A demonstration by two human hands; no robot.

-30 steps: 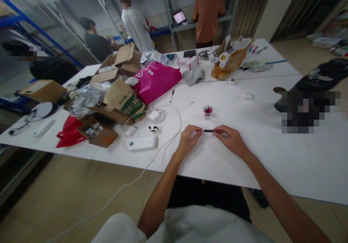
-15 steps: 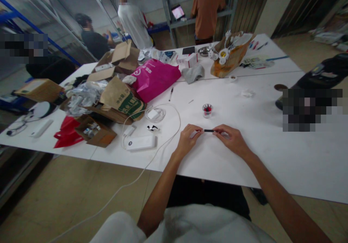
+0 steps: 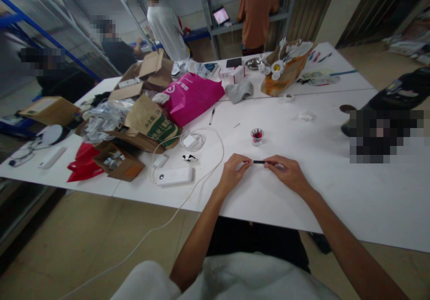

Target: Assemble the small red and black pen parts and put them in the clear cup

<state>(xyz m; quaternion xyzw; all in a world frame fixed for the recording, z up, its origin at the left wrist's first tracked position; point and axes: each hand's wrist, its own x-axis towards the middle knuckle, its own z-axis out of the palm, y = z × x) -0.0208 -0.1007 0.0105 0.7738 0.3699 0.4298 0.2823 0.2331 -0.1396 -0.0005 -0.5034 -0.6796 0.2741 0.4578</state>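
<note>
A short black stick-like piece (image 3: 258, 162) is held level between my two hands, just above the white table (image 3: 336, 170). My left hand (image 3: 234, 171) pinches its left end between thumb and fingers. On the other end, my right hand (image 3: 286, 171) closes in a similar pinch. The fingertips cover both ends, so its exact kind cannot be made out. Just beyond my hands stands a small clear cup (image 3: 257, 141) with red and black pieces in it. A thin small stick (image 3: 237, 125) and a black pen (image 3: 212, 116) lie farther off.
To the left are a white power bank (image 3: 176, 176), a looping white cable (image 3: 221, 150) and an open cardboard box (image 3: 119, 163). Behind them sit a paper bag (image 3: 148, 116) and a magenta bag (image 3: 193, 96). A black bag (image 3: 393, 94) is at right. Several people are at the back.
My hands keep the same pinch on the black piece, with no visible change in their pose. The whole view has shifted very slightly.
</note>
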